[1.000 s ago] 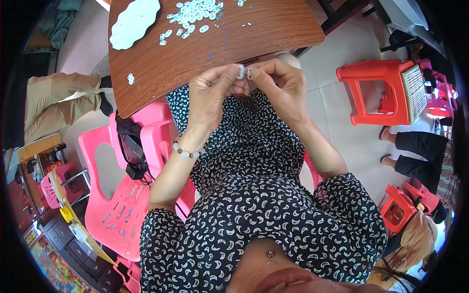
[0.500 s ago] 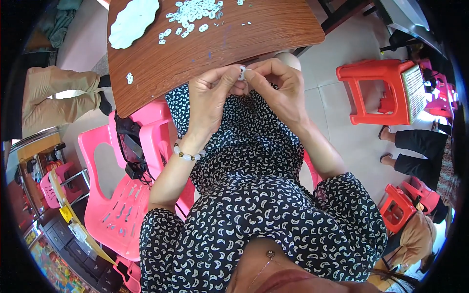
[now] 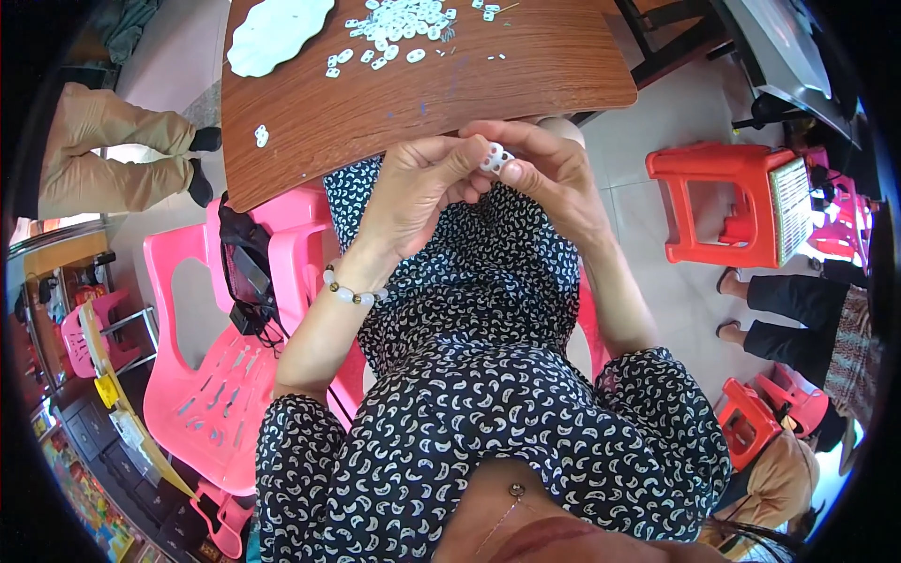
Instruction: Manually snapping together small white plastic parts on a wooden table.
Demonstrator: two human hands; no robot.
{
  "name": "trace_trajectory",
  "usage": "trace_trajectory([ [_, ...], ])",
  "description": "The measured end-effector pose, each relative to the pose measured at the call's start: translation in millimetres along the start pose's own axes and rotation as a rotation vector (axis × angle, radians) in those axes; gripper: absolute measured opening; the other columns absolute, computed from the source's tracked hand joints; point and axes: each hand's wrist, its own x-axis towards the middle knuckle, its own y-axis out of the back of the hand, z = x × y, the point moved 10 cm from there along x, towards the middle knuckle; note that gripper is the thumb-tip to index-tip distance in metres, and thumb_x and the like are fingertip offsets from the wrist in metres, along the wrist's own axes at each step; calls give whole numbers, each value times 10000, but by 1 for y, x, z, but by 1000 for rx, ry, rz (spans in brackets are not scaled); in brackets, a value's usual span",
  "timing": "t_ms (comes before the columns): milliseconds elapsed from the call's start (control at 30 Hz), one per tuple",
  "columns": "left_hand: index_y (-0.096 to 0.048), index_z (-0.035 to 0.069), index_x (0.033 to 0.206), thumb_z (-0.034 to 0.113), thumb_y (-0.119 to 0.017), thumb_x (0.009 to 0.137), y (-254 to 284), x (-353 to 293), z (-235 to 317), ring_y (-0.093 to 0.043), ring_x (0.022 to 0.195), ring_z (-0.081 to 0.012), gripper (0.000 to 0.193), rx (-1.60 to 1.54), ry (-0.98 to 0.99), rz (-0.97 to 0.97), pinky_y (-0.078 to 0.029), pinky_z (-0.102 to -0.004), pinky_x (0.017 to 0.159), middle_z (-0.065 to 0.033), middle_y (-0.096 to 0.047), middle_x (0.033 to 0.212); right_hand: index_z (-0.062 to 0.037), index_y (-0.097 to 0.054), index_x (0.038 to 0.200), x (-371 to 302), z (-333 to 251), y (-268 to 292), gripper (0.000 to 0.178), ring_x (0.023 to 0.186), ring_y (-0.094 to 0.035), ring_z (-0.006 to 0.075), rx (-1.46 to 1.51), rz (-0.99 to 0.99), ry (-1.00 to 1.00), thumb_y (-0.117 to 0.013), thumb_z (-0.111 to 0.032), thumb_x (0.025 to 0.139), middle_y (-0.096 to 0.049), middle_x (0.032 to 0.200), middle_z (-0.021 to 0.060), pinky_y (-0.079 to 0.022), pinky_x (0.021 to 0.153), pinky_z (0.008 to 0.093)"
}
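Between my two hands, at the table's near edge, is a small white plastic piece with dark holes [image 3: 496, 159]. My left hand [image 3: 427, 174] pinches it from one side with thumb and forefinger. From the other side, the thumb and fingers of my right hand [image 3: 549, 169] close on it too. Whether it is one piece or a few pressed together I cannot tell. On the brown wooden table [image 3: 526, 75] lies a heap of similar white two-holed pieces [image 3: 404, 21]. A joined bit of white pieces [image 3: 262, 136] sits alone near the left edge.
A white scalloped plate [image 3: 279, 36] is at the table's far left. Left of me stands a pink plastic chair [image 3: 202, 413] with a black bag [image 3: 246, 267] beside its back. A red stool [image 3: 718, 202] is on the right. Another person's legs [image 3: 131, 150] are at the left.
My hands have turned the white piece, so more of its holed face shows. My right thumb now lies along it. The whole view has shifted slightly.
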Motion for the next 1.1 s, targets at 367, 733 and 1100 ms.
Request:
trace_trajectory([
  [367, -686, -15, 935, 310, -666, 883, -11, -8, -4, -616, 699, -104, 330, -90, 84, -55, -498, -205, 613, -78, -687, 845, 21, -629, 1154, -2, -11, 3, 334, 970, -604, 162, -115, -8, 187, -658, -180, 888, -611, 1099, 99, -495, 877, 292],
  [733, -711, -13, 937, 205, -676, 888, -18, -11, 7, -553, 669, -74, 226, -20, 86, -77, -445, -193, 600, -36, -647, 776, -4, -625, 1186, -3, -9, -5, 359, 998, -586, 155, 31, -13, 140, -672, -182, 877, -607, 1078, 87, -481, 891, 290],
  [1100, -714, -6, 960, 148, -682, 877, -28, -16, 6, -522, 667, -63, 179, -103, 105, -78, -407, -194, 580, -18, -625, 775, -23, -664, 1151, -8, -23, -7, 363, 929, -564, 141, -277, -27, 308, -650, -271, 886, -658, 921, 67, -484, 837, 279],
])
